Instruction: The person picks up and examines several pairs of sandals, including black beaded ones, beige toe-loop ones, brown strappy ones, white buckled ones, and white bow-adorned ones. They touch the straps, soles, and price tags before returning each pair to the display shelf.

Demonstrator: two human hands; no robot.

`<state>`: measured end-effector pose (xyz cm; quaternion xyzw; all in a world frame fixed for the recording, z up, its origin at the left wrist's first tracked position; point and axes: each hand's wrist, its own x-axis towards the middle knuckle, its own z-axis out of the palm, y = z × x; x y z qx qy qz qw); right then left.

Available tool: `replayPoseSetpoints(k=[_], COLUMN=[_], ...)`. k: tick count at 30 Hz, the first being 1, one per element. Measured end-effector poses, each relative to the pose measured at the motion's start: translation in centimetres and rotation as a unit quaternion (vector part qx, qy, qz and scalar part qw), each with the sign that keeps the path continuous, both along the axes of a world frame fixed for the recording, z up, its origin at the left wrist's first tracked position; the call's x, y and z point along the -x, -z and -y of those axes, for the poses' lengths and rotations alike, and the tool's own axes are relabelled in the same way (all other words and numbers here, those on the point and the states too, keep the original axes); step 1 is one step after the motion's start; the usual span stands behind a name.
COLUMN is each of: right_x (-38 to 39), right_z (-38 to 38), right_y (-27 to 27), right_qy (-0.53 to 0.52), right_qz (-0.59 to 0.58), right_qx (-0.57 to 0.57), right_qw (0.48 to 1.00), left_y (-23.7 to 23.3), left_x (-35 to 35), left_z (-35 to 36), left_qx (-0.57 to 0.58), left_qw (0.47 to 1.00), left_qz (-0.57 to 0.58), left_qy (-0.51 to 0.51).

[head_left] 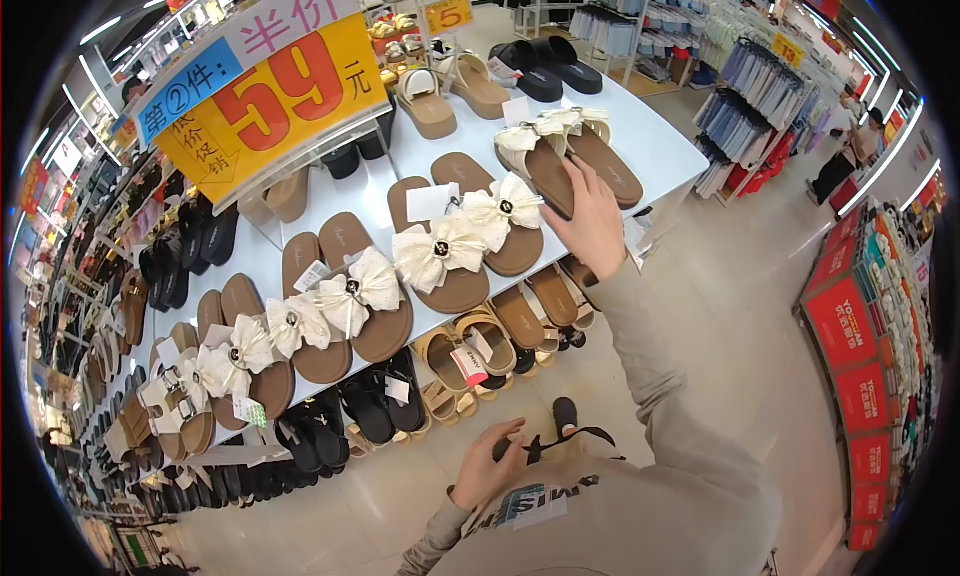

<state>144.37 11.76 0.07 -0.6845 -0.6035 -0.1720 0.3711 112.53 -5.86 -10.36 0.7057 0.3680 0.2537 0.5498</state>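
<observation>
My right hand (592,219) reaches over the table's right end and touches the heel area of a brown slide sandal (548,168) with a cream bow. Its fingers are stretched out and the thumb is apart from them. The matching sandal (612,168) of that pair lies just to its right, toes pointing away from me. Low in front of my body is my left hand (490,466), fingers loosely bent and apart, with nothing visible in it. Nearest to my right hand on the left is another brown bow sandal (517,248), lying on the white table (655,161).
More bow slides (370,306) line the table's front edge. A yellow price sign (270,101) stands over its left part. Black slides (545,68) sit at the back. Sandals (465,348) fill a lower shelf. Red-fronted bins (845,336) stand at right, clothes racks (750,101) behind.
</observation>
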Motion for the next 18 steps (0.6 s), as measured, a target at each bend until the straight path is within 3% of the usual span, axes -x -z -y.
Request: replayPoseSetpoints(k=[5,7,10,13,14,15,17,18], right_x=[-0.8,-0.5,-1.5,-3.3,-3.8,-4.4,-5.8,-6.4], right_z=[-0.9,0.2,2.9,7.0,8.9,10.6,13.7,14.8], right_y=[-1.3,-1.8,-2.9,-4.0,-4.4,-4.1,-3.3,-2.4], right_qy=[-0.047,-0.028,-0.085,-0.198,-0.228,-0.302,-0.365,-0.373], right_qz=[-0.003,-0.082,-0.166,-0.338,-0.425,-0.518,-0.543,-0.508], right_qx=[0.020,0.029,-0.021,-0.055,-0.018,-0.008,0.023,0.026], right_qw=[0.999,0.996,0.982,0.918,0.876,0.800,0.756,0.776], left_y=[-1.1,-2.6,-3.4,-4.7,-5.2,-5.9,-7.2,-8.7], left_x=[-0.9,-2.6,-6.1,-11.1,-12.8,-14.3,-17.9,-19.6], left_z=[-1.1,-1.8,-2.0,-1.5,-1.6,-2.0,-3.2,-3.5], left_qx=[-0.035,-0.068,-0.073,0.001,0.001,0.061,0.033,0.032], left_qw=[0.996,0.996,0.996,0.991,0.988,0.982,0.957,0.942], left_qz=[-0.012,-0.027,0.014,0.118,0.142,0.173,0.280,0.314], left_qy=[-0.084,-0.052,-0.039,-0.058,-0.055,-0.040,-0.071,-0.117])
